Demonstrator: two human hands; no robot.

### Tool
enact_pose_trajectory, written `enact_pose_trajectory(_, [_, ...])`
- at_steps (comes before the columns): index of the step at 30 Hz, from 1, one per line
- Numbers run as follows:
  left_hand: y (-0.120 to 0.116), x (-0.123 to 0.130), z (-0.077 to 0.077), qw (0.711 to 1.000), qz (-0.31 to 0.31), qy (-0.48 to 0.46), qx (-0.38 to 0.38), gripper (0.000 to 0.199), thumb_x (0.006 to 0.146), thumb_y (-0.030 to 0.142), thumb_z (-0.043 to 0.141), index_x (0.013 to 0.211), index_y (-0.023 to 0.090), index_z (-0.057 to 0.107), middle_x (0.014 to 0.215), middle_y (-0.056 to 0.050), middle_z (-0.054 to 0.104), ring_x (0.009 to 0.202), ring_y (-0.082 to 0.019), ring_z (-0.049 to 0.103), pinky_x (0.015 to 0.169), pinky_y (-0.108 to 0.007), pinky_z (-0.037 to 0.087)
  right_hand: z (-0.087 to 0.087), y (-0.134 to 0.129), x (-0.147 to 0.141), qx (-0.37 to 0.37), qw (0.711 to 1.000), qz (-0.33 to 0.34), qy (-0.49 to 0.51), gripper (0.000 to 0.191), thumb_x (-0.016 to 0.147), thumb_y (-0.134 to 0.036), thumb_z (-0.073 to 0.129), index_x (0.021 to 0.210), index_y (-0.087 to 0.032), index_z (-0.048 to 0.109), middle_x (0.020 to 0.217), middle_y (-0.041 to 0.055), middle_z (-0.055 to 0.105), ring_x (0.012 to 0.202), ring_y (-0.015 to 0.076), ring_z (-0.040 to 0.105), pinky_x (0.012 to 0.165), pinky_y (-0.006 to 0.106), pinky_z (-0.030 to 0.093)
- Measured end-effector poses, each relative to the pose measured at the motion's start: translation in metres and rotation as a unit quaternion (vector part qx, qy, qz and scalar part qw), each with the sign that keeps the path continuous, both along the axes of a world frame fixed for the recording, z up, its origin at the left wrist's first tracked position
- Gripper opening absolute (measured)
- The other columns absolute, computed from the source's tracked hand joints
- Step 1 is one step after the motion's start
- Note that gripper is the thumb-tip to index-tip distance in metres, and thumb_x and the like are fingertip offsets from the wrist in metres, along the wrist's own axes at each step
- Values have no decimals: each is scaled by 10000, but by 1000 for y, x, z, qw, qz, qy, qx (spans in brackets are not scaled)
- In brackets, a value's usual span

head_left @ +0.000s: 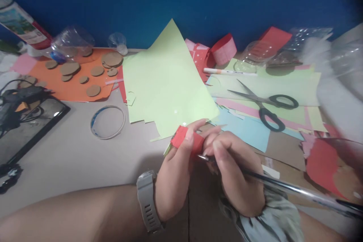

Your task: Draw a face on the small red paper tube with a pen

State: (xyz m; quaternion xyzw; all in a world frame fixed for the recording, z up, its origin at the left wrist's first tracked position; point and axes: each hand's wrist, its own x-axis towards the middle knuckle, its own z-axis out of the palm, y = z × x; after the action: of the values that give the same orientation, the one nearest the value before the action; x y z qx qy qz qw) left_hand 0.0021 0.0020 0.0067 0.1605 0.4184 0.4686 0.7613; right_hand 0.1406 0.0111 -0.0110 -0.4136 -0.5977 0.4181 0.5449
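Note:
My left hand (177, 174), with a grey watch on the wrist, is closed on a small red piece (179, 137) that looks like folded paper. Thumb and fingers pinch it from both sides. Closed around a long, slim pen (286, 187) is my right hand (241, 170). The pen's metal tip points left, close to the red piece; whether they touch I cannot tell. Behind both hands lies a large pale green sheet (170, 79), its far corner raised toward the blue wall. Open-bladed scissors (263, 102) rest on papers to the right.
Several cardboard discs (69, 68) lie on an orange sheet (76, 92) at left. A tape ring (92, 124) sits nearby, beside a dark device with cables (36, 136). A marker (229, 72), red paper loops (224, 49) and clear plastic pieces are at the back and right.

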Motion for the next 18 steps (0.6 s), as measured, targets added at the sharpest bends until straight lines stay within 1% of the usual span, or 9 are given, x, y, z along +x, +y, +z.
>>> enact_pose_trajectory(3, [-1,0,-3,999,2,46,6,423,1171,710,754,1358,382,945,1533,-13,932,1665,-391,681,1487,-596,372,-4,-1,-4,-25,998,-35,55,434,1285,-437,688,884,-270,698,791,-12,673,583,172,524,547,328,447])
enact_pose_trajectory(6, [-2,0,-1,998,2,70,-2,387,1171,676,769,1354,382,945,1538,-8,918,1638,-386,676,1455,-572,398,-6,-2,-6,-60,993,-49,89,433,1282,-476,689,900,-273,710,811,-6,703,557,168,519,472,297,393])
enact_pose_trajectory(7, [-2,0,0,997,0,76,1,381,1178,662,763,1338,368,944,1504,-13,923,1583,-381,704,1422,-555,430,-6,-2,-6,-64,992,-55,91,438,1284,-484,683,901,-274,712,813,-4,707,560,171,524,467,292,389])
enact_pose_trajectory(8, [-2,0,1,997,-3,82,7,380,1183,649,757,1311,344,944,1430,-26,935,1488,-376,745,1374,-541,469,-6,-3,-7,-59,992,-58,91,443,1288,-483,677,899,-274,709,801,-7,700,562,171,523,476,292,395])
enact_pose_trajectory(10, [-2,0,4,996,-14,82,23,398,1194,628,739,1239,283,932,1192,-49,934,1221,-351,802,1260,-526,537,-7,-4,-7,-31,994,-62,89,447,1292,-464,674,888,-274,698,753,-22,658,568,173,516,526,304,431])
enact_pose_trajectory(12, [-1,-1,6,997,-18,68,20,389,1201,594,731,1204,245,904,975,-39,872,1013,-317,779,1162,-519,567,-9,-4,-8,-18,993,-69,91,433,1291,-431,675,888,-274,697,721,-34,623,583,179,528,579,320,467])
enact_pose_trajectory(14, [0,0,7,998,-13,55,10,361,1211,560,716,1192,239,880,889,-22,817,943,-294,740,1110,-505,555,-10,-3,-9,-41,992,-74,96,423,1289,-405,662,890,-273,701,725,-31,646,576,179,553,569,318,476])
enact_pose_trajectory(16, [2,1,9,999,-10,38,13,347,1223,531,692,1135,240,859,877,-16,783,929,-276,701,1077,-485,531,-9,-1,-11,-77,989,-78,104,425,1290,-383,641,884,-271,698,705,-32,670,540,172,573,530,302,472])
enact_pose_trajectory(18, [5,3,9,1000,-5,12,13,349,1216,524,689,1089,240,846,861,-11,749,904,-266,671,1066,-482,526,-7,3,-13,-98,985,-86,114,445,1286,-394,638,861,-270,677,651,-42,656,497,168,583,495,287,467])
